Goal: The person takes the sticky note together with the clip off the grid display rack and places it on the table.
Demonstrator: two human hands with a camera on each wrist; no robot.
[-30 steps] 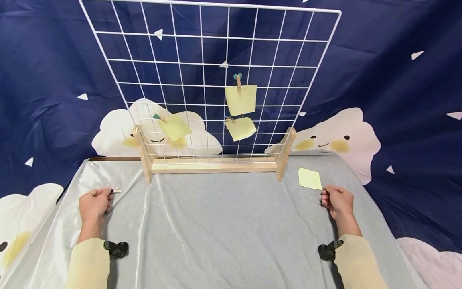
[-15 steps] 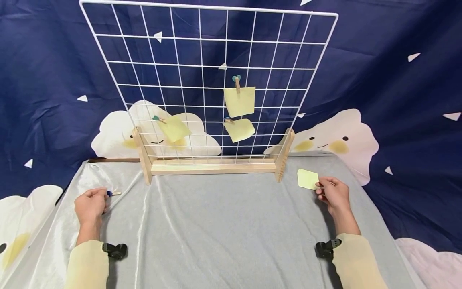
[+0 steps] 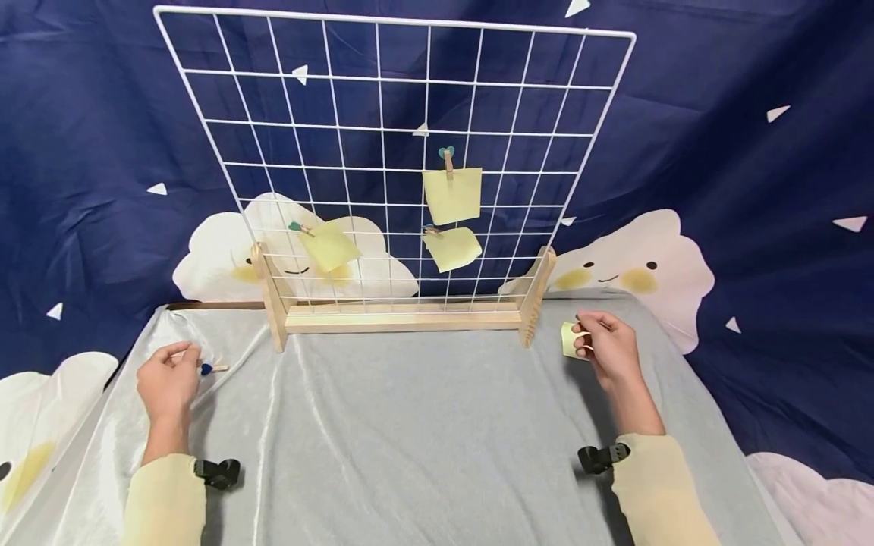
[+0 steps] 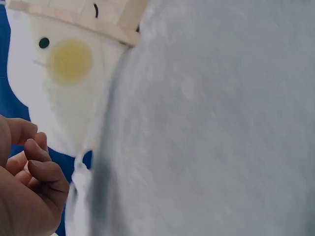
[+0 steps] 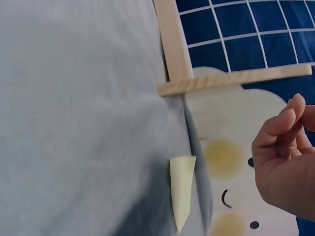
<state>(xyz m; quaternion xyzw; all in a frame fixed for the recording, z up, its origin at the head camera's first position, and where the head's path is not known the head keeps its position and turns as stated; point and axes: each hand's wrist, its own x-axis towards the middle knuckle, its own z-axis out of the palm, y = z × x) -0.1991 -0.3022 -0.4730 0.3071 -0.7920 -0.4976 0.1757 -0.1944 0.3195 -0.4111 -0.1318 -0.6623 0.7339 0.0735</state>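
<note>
On the grey cloth at the left lies a small wooden clothespin (image 3: 213,368) with a dark blue heart on its end. My left hand (image 3: 166,379) is just left of it, fingers loosely bent and holding nothing; the left wrist view shows the fingers (image 4: 35,169) bare. At the right, a yellow paper note (image 5: 182,189) lies on the cloth. My right hand (image 3: 610,350) is in the air above the note, hiding part of it in the head view. Its thumb and fingers are bent toward each other with nothing between them.
A white wire grid (image 3: 403,144) on a wooden stand (image 3: 403,322) rises at the table's back. Three yellow notes hang on it by heart clothespins: one upper (image 3: 454,196), one lower (image 3: 452,250), one left (image 3: 330,247). Behind hangs a dark blue cloud-print curtain (image 3: 724,174).
My right hand has moved left and up over the note, covering part of it. The left fingers have drawn back from the clothespin, whose blue heart now shows.
</note>
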